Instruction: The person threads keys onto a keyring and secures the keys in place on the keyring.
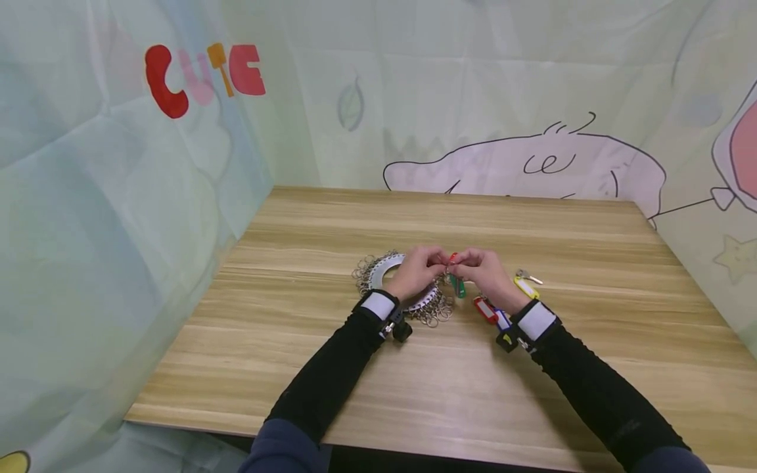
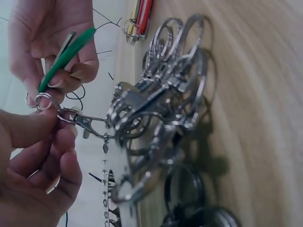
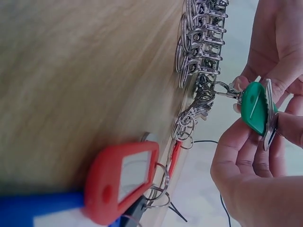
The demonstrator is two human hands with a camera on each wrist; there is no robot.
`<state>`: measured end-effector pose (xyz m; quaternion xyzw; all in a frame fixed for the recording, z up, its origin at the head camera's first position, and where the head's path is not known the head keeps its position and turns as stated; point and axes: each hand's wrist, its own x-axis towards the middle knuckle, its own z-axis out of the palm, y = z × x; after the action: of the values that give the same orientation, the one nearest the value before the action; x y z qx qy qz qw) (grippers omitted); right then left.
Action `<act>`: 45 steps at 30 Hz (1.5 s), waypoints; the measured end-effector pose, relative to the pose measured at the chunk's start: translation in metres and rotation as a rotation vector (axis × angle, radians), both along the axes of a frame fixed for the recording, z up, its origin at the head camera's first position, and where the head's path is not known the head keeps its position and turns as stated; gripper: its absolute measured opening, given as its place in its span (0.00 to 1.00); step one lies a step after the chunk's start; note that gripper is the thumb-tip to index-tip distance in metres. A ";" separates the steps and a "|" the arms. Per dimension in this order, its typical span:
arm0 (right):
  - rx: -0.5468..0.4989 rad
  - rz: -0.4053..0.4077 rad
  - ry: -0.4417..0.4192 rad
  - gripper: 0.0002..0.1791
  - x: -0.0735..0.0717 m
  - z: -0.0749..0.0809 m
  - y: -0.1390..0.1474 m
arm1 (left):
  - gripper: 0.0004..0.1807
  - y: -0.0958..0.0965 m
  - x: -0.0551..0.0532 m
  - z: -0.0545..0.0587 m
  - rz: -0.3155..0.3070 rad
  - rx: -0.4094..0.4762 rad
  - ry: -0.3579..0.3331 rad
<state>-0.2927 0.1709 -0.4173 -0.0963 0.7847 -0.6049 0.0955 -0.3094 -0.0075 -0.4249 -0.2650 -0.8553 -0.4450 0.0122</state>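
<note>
My left hand [image 1: 416, 272] pinches a small split ring [image 2: 47, 98] between thumb and fingertips. That ring belongs to a metal swivel clasp [image 2: 85, 124], which hooks onto the rim of a round silver ring-shaped holder [image 1: 384, 268]. Close beside it, my right hand [image 1: 486, 274] holds a green key tag [image 3: 254, 109] together with a silver key [image 3: 270, 113]. The tag's edge is near the split ring; whether they are joined is hidden by the fingers. Many clasps with split rings [image 2: 191, 90] hang around the holder. A bit of red [image 1: 453, 257] shows between the hands.
By my right wrist lie a red key tag [image 1: 485, 310] and a blue key tag [image 1: 503, 320]. Farther right is a yellow key tag [image 1: 526, 287] with a key [image 1: 529, 276]. All rest on the wood-grain table [image 1: 307, 249], with printed cloth [image 1: 473, 85] hanging behind it.
</note>
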 end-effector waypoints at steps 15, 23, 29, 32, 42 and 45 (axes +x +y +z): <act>-0.009 0.004 -0.002 0.12 -0.002 0.002 0.001 | 0.06 0.000 -0.001 0.002 0.011 0.035 -0.055; -0.039 0.006 -0.062 0.10 -0.002 0.000 0.002 | 0.06 -0.001 0.002 0.002 0.015 0.055 -0.081; -0.025 0.011 -0.041 0.08 -0.001 0.002 0.001 | 0.05 0.000 0.000 0.001 0.021 0.059 -0.082; -0.031 0.018 -0.041 0.07 0.000 0.002 0.000 | 0.05 0.000 0.001 0.001 0.021 0.048 -0.085; -0.040 0.040 -0.066 0.07 -0.001 0.000 0.003 | 0.06 0.000 0.002 0.002 0.011 0.046 -0.082; -0.046 0.048 -0.066 0.06 -0.001 0.000 0.004 | 0.05 0.001 0.002 0.002 0.026 0.045 -0.079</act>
<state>-0.2935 0.1744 -0.4173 -0.0973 0.7644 -0.6232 0.1337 -0.3075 -0.0068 -0.4230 -0.2359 -0.8482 -0.4741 -0.0100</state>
